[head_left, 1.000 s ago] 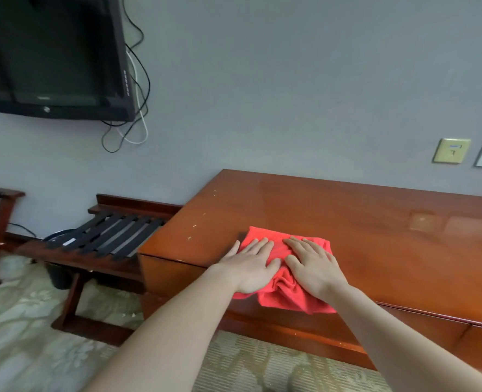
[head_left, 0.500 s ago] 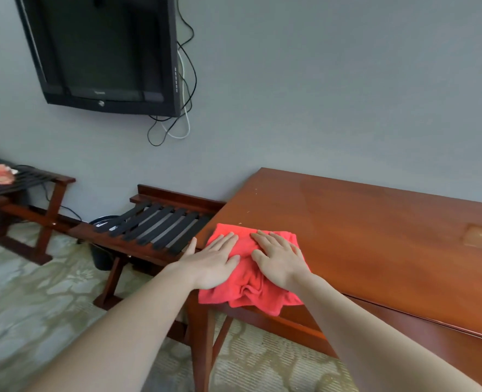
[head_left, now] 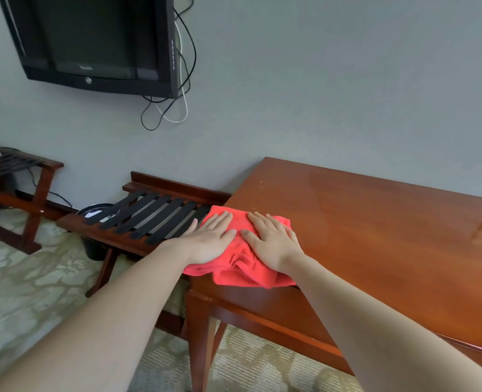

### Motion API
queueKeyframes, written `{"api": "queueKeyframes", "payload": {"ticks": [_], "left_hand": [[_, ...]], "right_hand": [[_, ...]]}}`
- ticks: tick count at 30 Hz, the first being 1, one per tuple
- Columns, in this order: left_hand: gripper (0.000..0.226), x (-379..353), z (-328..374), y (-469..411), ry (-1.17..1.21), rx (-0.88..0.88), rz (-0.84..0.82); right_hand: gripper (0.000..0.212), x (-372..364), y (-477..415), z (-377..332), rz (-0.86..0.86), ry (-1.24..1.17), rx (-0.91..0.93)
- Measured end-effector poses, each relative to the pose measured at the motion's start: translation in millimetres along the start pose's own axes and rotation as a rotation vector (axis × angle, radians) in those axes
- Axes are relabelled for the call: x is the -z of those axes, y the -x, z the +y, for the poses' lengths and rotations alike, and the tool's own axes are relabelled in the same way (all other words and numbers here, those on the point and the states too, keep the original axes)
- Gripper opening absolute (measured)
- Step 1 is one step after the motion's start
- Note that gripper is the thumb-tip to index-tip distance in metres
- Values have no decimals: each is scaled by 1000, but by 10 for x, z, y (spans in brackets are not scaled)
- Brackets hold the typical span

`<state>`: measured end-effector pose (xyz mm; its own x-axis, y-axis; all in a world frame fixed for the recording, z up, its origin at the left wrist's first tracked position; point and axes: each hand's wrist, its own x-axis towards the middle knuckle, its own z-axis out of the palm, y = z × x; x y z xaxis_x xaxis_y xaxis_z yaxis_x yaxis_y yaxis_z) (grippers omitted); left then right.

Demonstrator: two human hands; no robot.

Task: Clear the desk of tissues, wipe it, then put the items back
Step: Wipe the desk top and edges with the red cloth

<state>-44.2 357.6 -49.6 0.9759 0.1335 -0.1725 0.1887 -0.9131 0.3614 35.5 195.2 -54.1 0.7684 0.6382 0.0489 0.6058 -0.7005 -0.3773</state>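
Under left hand [head_left: 212, 242] and right hand [head_left: 273, 242], one red cloth [head_left: 241, 271] is pressed on one desk [head_left: 375, 222]. Both hands are laid flat, uncurled

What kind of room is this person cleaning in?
Most likely a hotel room: a slatted luggage rack stands beside the wooden desk, a television hangs on the wall, and patterned carpet covers the floor.

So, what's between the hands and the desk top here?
A bunched red cloth: the left hand and right hand both press flat on it, at the left end of the desk. Seen in the head view.
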Motion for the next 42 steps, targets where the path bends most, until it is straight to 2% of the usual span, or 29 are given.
{"api": "queueKeyframes", "payload": {"ticks": [9,19,22,29,35,37,40,42], "left_hand": [[58,144,14,-729,-44,-36,4],[57,452,-1,-2393,-83,-105,-6],[58,544,3,-2732,-91,-104,-32],[59,716,-35,-3381,-44,-112,-65],[60,806,-42,-4018,-14,-132,-44],[60,832,-46,-4251,-5,-144,-40],[59,872,-33,-4541,3,-141,-35],[59,895,-18,-4683,3,-143,-36]], "right_hand": [[58,100,-638,359,15,6,-29],[57,315,-1937,1083,70,21,-86],[56,349,-2248,1220,116,34,-73],[56,466,-2848,1469,110,28,-97],[56,554,-3348,1710,137,34,-121],[59,583,-3521,1806,149,45,-128],[83,621,-3764,1922,171,52,-135],[87,642,-3885,1997,193,44,-144]]}}
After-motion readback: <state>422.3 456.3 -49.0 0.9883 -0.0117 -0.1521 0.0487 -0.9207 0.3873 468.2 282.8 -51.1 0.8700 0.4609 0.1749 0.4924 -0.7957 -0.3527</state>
